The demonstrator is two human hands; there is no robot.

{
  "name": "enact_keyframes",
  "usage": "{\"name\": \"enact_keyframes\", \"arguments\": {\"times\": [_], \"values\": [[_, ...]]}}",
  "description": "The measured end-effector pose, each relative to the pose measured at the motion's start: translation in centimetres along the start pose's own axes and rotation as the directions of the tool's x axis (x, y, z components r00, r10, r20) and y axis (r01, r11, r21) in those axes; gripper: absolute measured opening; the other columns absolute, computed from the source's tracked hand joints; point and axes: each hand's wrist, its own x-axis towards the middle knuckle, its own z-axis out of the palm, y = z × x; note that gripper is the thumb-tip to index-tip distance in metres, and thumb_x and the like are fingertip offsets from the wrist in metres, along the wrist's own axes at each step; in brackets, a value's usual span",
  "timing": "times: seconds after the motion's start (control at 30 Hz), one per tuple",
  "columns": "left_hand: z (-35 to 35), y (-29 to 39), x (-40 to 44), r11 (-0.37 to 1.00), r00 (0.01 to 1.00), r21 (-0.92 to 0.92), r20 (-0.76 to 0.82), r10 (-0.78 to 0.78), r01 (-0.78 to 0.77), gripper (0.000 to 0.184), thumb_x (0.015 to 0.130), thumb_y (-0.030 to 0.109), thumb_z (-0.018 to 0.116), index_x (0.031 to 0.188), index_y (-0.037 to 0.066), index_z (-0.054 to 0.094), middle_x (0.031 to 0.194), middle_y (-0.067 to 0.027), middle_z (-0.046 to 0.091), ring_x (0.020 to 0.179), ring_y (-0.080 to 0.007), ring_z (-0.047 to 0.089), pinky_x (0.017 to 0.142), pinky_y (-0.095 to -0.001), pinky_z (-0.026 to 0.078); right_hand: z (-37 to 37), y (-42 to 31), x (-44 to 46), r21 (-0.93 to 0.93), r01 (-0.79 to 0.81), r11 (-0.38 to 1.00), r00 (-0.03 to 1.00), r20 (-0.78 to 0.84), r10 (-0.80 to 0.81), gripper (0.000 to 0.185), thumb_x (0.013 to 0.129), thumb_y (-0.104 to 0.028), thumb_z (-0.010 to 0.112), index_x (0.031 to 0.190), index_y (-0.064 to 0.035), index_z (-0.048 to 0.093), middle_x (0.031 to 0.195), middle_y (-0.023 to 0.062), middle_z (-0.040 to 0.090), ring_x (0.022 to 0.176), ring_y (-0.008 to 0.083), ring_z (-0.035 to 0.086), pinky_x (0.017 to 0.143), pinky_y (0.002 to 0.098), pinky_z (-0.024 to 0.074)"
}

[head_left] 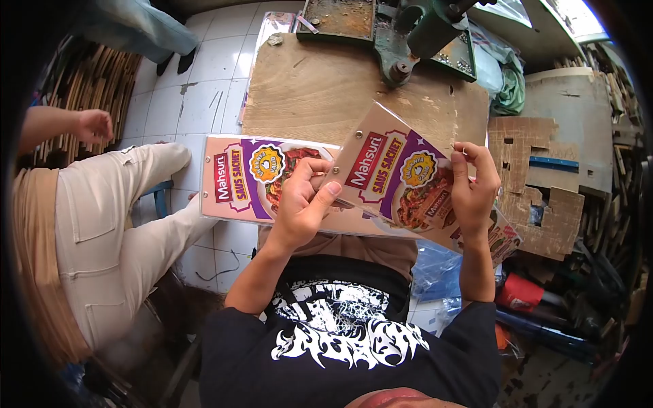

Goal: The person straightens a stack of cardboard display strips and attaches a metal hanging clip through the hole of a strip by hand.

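A glossy printed sign [384, 160] reading "Mahsuri Saus Sachet" is held tilted in front of my body. Two metal eyelets sit along its left edge. My left hand [306, 204] is closed on that edge by the lower eyelet, thumb on top. Along the upper long edge, my right hand [474, 183] pinches the sign between thumb and fingers. Under it, a second sign [235, 156] of the same print lies flat at the near side of the wooden board [306, 88], with eyelets at its left end. Its right part is hidden.
A green bench press [401, 58] stands at the board's far end, with metal trays [337, 20] of small parts beside it. Another person in beige trousers [102, 238] is at the left, one hand [94, 126] showing. Cut-out brown boards [534, 177] lean at the right.
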Motion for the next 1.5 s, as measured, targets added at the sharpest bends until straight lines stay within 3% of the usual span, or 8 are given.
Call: {"name": "enact_keyframes", "arguments": {"times": [0.17,0.47,0.6,0.67,0.77,0.83,0.97,1.5], "values": [[0.3,-0.3,0.1,0.997,1.0,-0.076,-0.015,0.02,-0.022,0.026,0.1,0.008,0.05,0.119,-0.007,0.041,0.109,-0.0209,0.066,0.096,-0.0178,0.067,0.079,-0.0294,0.058,-0.4,0.6,-0.5,0.079,-0.208,0.975,0.975,0.092,0.201,0.01,0.094,-0.006,0.061,0.098,0.0023,0.061,0.085,0.0122,0.061,0.071,0.0205,0.058,0.066,0.0327,0.0466],[1.1,0.5,0.0,0.993,0.995,-0.05,-0.008,0.102,-0.103,0.029,0.096,0.005,0.058,0.122,0.002,0.046,0.101,-0.0125,0.064,0.081,-0.0088,0.057,0.064,-0.0225,0.047,-3.8,-3.1,0.0,-0.203,0.224,0.953,0.966,-0.082,-0.244,0.016,0.088,0.004,0.062,0.103,0.0003,0.062,0.086,0.0139,0.059,0.072,0.029,0.058,0.063,0.0357,0.0484],[1.8,1.4,0.4,0.594,0.76,0.708,-0.125,0.637,-0.382,0.031,0.087,0.0,0.07,0.115,0.002,0.058,0.093,-0.0095,0.063,0.08,-0.0076,0.057,0.063,-0.0225,0.047,-7.2,-5.3,-0.9,-0.522,0.48,0.705,0.812,-0.039,-0.583,0.021,0.091,0.003,0.061,0.112,0.001,0.057,0.098,0.0151,0.057,0.076,0.0252,0.06,0.066,0.0341,0.0493],[2.1,2.2,-0.2,0.879,0.917,0.423,-0.219,0.333,-0.218,0.038,0.088,-0.001,0.068,0.124,0.002,0.056,0.089,-0.0068,0.062,0.075,-0.0069,0.056,0.065,-0.0213,0.048,-8.3,-4.2,-1.9,-0.39,0.608,0.691,0.747,-0.013,-0.665,0.04,0.081,0.005,0.067,0.117,-0.0042,0.052,0.105,0.0114,0.045,0.07,0.0237,0.06,0.056,0.0342,0.0475],[2.2,3.2,0.3,0.861,0.898,0.302,-0.033,0.439,-0.41,0.05,0.092,-0.001,0.055,0.14,0.0,0.043,0.1,-0.0075,0.061,0.088,-0.0094,0.059,0.076,-0.0226,0.047,-8.8,-4.4,-2.3,-0.431,0.701,0.567,0.66,0.093,-0.745,0.039,0.089,-0.003,0.062,0.12,-0.018,0.044,0.105,0.0084,0.038,0.074,0.0224,0.061,0.053,0.0327,0.0449],[1.4,3.6,0.4,0.911,0.955,-0.348,0.111,0.274,-0.221,0.068,0.094,0.022,0.056,0.149,-0.002,0.025,0.118,-0.0145,0.055,0.111,-0.0179,0.056,0.098,-0.0323,0.044,-8.2,-2.9,-2.6,-0.459,0.759,0.462,0.566,0.115,-0.816,0.032,0.096,-0.01,0.058,0.121,-0.0206,0.043,0.105,0.0069,0.037,0.079,0.023,0.062,0.056,0.0324,0.0449],[1.6,4.3,0.6,0.775,0.987,-0.632,0.107,0.119,-0.025,0.091,0.081,0.023,0.065,0.151,-0.001,0.013,0.128,-0.0209,0.049,0.122,-0.0284,0.052,0.108,-0.0368,0.039,-5.9,-0.3,-3.0,-0.432,0.804,0.409,0.489,0.089,-0.868,0.028,0.096,-0.015,0.058,0.12,-0.0217,0.045,0.105,0.0066,0.038,0.084,0.0236,0.063,0.061,0.0315,0.0462],[-0.5,1.8,-0.5,0.935,1.0,-0.355,-0.003,-0.025,0.022,0.094,0.069,-0.003,0.057,0.153,0.0,0.013,0.131,-0.0235,0.052,0.114,-0.0226,0.058,0.097,-0.0298,0.046,0.9,-2.5,-7.2,0.476,0.067,0.877,0.998,-0.015,-0.069,0.031,0.077,0.012,0.074,0.105,0.0017,0.066,0.09,0.0127,0.066,0.074,0.0157,0.065,0.067,0.0254,0.0543]]}}
